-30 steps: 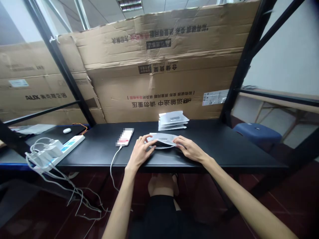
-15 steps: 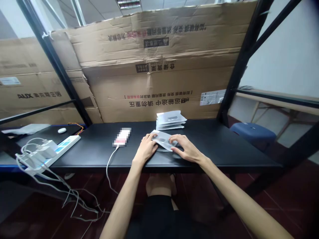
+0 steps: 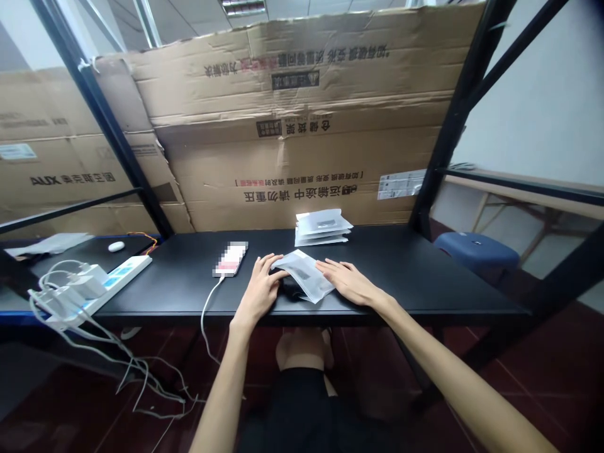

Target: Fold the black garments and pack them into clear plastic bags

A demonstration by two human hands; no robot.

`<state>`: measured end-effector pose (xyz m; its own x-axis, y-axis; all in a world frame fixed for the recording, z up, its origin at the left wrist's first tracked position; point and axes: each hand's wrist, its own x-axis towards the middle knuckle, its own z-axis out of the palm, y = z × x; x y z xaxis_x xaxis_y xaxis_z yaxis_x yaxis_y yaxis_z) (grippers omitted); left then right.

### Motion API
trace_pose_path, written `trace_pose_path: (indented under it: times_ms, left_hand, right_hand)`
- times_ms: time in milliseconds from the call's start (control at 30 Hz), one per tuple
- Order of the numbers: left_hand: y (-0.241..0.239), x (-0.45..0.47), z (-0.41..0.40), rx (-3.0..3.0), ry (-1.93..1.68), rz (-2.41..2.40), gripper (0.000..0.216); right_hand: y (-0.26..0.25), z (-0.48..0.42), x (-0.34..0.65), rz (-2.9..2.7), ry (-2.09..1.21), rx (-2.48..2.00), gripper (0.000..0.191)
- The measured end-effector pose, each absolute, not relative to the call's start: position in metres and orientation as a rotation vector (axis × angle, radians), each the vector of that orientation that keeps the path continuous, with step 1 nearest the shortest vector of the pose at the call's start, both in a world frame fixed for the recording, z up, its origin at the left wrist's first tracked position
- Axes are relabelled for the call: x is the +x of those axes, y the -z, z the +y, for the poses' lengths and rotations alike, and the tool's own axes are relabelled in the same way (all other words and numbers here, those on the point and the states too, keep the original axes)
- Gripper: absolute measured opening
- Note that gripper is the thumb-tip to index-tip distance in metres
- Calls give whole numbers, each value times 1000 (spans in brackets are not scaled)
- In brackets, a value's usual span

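Observation:
A translucent white plastic bag [image 3: 306, 272] with a dark grey shape inside lies tilted near the desk's front edge. My left hand [image 3: 259, 286] is closed on its upper left corner, thumb below and fingers above. Stretched flat, the fingers of my right hand [image 3: 348, 281] rest on the bag's right edge. Under the raised left side of the bag there is a dark area I cannot make out. Just behind stands a stack of several similar bags [image 3: 323, 228].
A phone [image 3: 231, 259] lies on the black desk [image 3: 391, 270], joined to a white cable. To the left is a power strip [image 3: 113, 286] with chargers and hanging cords. Cardboard [image 3: 302, 151] walls the back. A blue stool [image 3: 476, 250] stands at right.
The bag has turned and its lower end has come nearer the desk's front edge. My left hand has shifted left; my right hand's curled fingers have flattened onto the bag.

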<state>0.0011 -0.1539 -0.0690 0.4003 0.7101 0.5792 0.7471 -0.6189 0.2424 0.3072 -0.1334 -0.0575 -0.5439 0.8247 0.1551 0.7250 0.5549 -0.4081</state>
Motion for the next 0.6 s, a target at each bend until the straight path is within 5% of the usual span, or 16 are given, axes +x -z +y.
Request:
trace_pose_path:
  times_ms: [600]
  left_hand:
    - [60, 6, -169, -2612, 1129, -1650, 54]
  right_hand:
    - [73, -137, 326, -2108, 237, -1641, 37]
